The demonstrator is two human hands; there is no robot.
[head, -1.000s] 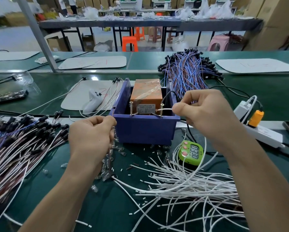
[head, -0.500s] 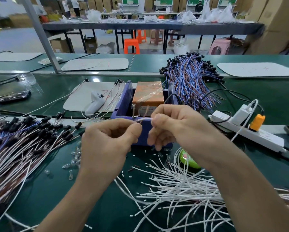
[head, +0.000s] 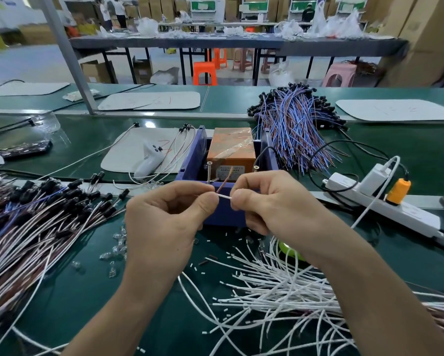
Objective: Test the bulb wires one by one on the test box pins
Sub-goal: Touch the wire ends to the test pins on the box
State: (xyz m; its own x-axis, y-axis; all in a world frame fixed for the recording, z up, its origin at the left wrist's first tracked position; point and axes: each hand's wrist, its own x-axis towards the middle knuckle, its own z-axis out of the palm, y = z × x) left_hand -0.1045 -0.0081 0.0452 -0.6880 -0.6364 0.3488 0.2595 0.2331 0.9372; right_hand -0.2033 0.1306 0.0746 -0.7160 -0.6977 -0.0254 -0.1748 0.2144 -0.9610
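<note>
We see the left hand (head: pixel 164 217) and the right hand (head: pixel 272 204) close together, just on the near side of the test box (head: pixel 191 160). Each hand pinches one end of a short white wire (head: pixel 224 197) with thumb and first finger, and the other fingers are curled in. The wire lies flat and runs from left to right, with only a small bit showing between the fingertips. A thin brown strand (head: pixel 226 177) pokes up out of the gap and leans toward the box. Two pins stand up at the near edge of the box, just past the hands on the far side: a left pin (head: pixel 209 169) and a right pin (head: pixel 255 168). So the wire runs the same way as the line from pin to pin. We think the next move is a small push up and away, so the ends meet the pins. The left hand is nearer the left pin and the right hand is nearer the right pin. We cannot tell if the strand touches a pin. A pile of wires (head: pixel 280 291) lies on the near right.
</note>
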